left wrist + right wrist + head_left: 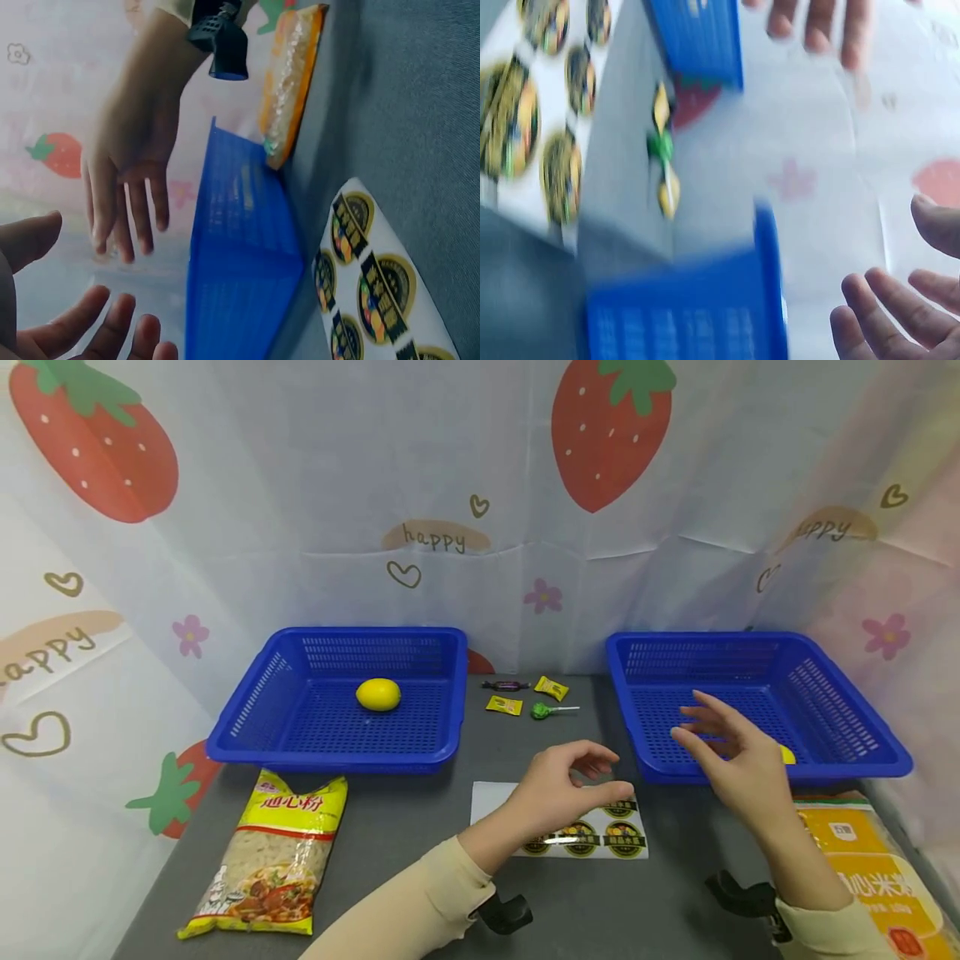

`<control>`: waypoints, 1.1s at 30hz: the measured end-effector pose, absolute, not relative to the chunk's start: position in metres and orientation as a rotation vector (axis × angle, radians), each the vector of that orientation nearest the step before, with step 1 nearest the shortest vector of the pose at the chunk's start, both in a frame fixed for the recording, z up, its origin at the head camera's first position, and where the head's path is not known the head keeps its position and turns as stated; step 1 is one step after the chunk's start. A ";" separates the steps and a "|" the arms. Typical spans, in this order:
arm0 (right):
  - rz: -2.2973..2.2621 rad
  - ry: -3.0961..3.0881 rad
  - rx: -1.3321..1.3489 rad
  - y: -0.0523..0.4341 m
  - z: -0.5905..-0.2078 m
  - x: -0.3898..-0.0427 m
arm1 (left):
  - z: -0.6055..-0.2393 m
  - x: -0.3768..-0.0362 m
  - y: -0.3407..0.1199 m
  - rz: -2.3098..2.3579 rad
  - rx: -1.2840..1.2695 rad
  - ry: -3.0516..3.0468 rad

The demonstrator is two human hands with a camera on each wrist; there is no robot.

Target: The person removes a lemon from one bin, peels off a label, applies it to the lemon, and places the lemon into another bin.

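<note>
My left hand (pixel 558 789) hovers over the white sticker sheet (pixel 495 797), thumb and fingers spread apart with nothing between them. Over the near left part of the right blue basket (pixel 626 718) is my right hand (pixel 738 768), likewise empty, its fingers loosely bent. A yellow thing (pixel 787 755) in that basket shows only partly behind this hand. The left blue basket (pixel 457 727) holds a lemon (pixel 378 694). In the left wrist view, round black-and-gold labels (pixel 386 296) cover the sheet.
Between the baskets lie a green lollipop (pixel 542 711), two yellow-wrapped candies (pixel 504 705) and a dark-wrapped candy (pixel 506 686). A yellow noodle bag (pixel 277 856) lies front left, an orange rice noodle bag (pixel 873 868) front right. Behind hangs a strawberry-print curtain (pixel 337 460).
</note>
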State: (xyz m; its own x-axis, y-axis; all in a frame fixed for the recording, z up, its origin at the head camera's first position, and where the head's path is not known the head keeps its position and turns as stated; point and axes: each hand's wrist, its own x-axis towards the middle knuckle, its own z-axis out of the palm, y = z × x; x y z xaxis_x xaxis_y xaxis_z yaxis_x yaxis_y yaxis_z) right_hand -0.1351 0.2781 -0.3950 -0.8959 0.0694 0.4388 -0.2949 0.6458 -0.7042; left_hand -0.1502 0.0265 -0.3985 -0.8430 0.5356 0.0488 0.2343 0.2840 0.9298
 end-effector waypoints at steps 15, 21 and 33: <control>1.418 -2.472 0.398 0.178 -0.413 -0.156 | -0.372 -0.169 -0.049 1.632 0.674 2.515; 1.542 -2.523 0.437 0.145 -0.419 -0.160 | -0.362 -0.194 -0.089 1.594 0.541 2.628; 1.721 -2.625 0.447 0.082 -0.427 -0.179 | -0.349 -0.237 -0.152 1.388 0.319 2.791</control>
State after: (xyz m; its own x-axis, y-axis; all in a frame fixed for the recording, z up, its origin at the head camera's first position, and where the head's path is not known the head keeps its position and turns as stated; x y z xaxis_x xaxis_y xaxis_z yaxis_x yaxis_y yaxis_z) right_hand -0.1790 0.0817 -0.4265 -0.9597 -0.2495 0.1290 -0.2177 0.3708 -0.9028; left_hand -0.2366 -0.1519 -0.3494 -0.9792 0.1850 0.0830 0.1778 0.5867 0.7900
